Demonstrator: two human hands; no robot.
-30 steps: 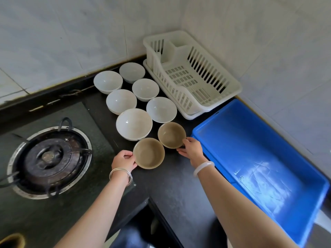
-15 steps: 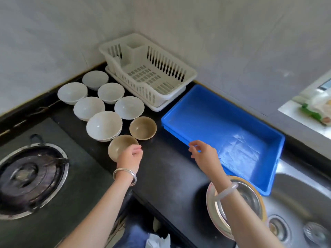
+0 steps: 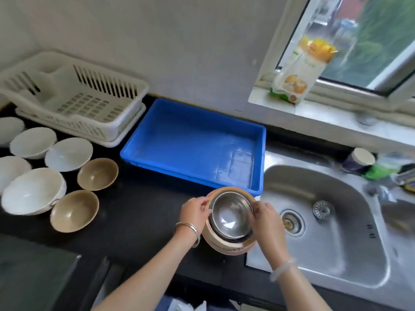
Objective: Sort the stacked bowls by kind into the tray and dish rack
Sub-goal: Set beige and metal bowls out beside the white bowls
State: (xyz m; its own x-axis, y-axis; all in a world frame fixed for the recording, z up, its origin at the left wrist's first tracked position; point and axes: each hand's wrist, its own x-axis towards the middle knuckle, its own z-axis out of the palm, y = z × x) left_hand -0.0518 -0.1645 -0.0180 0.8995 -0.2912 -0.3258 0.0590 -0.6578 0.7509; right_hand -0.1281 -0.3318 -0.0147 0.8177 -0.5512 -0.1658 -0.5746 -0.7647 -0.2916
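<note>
Counter (image 3: 134,221) by the sink (image 3: 336,254): a bowl stack (image 3: 226,239) gripped on both sides.
Blue tray (image 3: 190,140) lies left of the sink, white rack (image 3: 85,104) to its left. White bowls (image 3: 33,190) cluster far left, two tan bowls (image 3: 97,173) just beside them. The stack is just before the tray's near right corner: a steel bowl (image 3: 231,213) nested in a pale bowl (image 3: 222,246), perhaps more steel beneath. Left hand (image 3: 194,213) and right hand (image 3: 266,217) each pinch the steel rim.

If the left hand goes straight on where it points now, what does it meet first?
The left hand is touching the shiny steel bowl nested in a cream bowl; beyond, probably the blue plastic tray.
</note>
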